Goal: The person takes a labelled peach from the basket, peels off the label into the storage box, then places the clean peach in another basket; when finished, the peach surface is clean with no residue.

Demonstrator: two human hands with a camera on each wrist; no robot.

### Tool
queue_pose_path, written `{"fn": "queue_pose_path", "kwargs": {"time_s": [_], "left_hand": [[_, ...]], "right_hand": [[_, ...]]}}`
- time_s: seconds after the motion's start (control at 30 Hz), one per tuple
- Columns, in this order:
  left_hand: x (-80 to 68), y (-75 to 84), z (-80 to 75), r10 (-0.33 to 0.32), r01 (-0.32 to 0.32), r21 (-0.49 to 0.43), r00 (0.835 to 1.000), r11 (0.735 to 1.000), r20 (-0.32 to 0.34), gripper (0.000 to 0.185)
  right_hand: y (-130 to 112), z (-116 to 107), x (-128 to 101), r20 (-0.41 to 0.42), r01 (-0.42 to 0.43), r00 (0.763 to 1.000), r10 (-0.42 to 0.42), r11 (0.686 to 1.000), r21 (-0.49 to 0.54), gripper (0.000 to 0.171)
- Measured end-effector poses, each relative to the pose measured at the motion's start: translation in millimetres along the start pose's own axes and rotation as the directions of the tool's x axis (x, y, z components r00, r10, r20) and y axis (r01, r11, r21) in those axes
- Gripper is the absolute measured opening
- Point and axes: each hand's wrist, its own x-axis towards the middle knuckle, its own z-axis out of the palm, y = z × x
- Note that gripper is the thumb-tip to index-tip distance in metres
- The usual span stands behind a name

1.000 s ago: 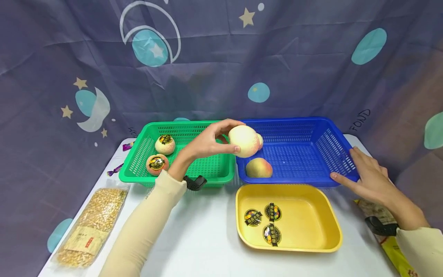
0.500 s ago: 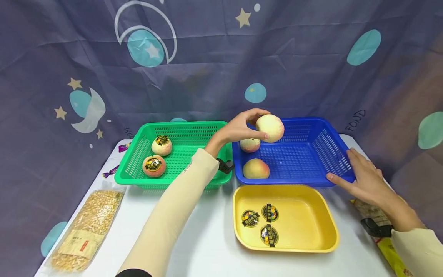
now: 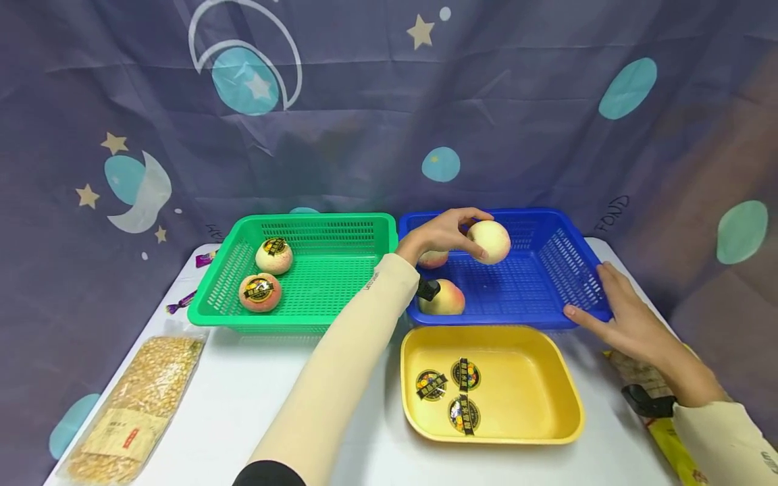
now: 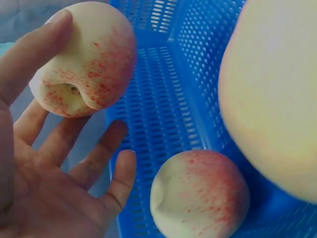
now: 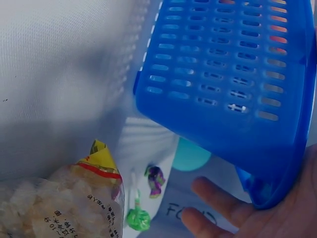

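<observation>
Left hand point(image 3: 439, 235) gripping pale round peach point(image 3: 489, 241) over blue slotted plastic basket point(image 3: 571, 270); right hand point(image 3: 620, 317), fingers straight, touching basket's right rim.

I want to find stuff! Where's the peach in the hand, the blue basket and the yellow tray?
peach point(image 3: 489, 241), head view, middle of its pale skin.
blue basket point(image 3: 565, 260), head view, right wall.
yellow tray point(image 3: 535, 388), head view, bare floor.

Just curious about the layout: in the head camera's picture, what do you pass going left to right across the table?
Bag of corn kernels → green basket with two stickered fruits → blue basket, where the left hand holds a peach → right hand on the blue basket's corner → snack bag.
</observation>
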Motion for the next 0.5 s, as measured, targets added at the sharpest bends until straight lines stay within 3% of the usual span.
{"fn": "queue_pose_path", "kwargs": {"time_s": [0.27, 0.5], "left_hand": [[4.0, -8.0, 4.6, -0.113, 0.108, 0.065, 0.990, 0.992, 0.079, 0.073], [5.0, -11.2, 14.3, -0.171, 0.178, -0.031, 0.971, 0.983, 0.168, 0.078]], "right_hand": [[-1, 0, 1, 0.017, -0.010, 1.000, 0.009, 1.000, 0.018, 0.108], [0, 0, 0, 0.013, -0.004, 1.000, 0.004, 1.000, 0.021, 0.108]]}}
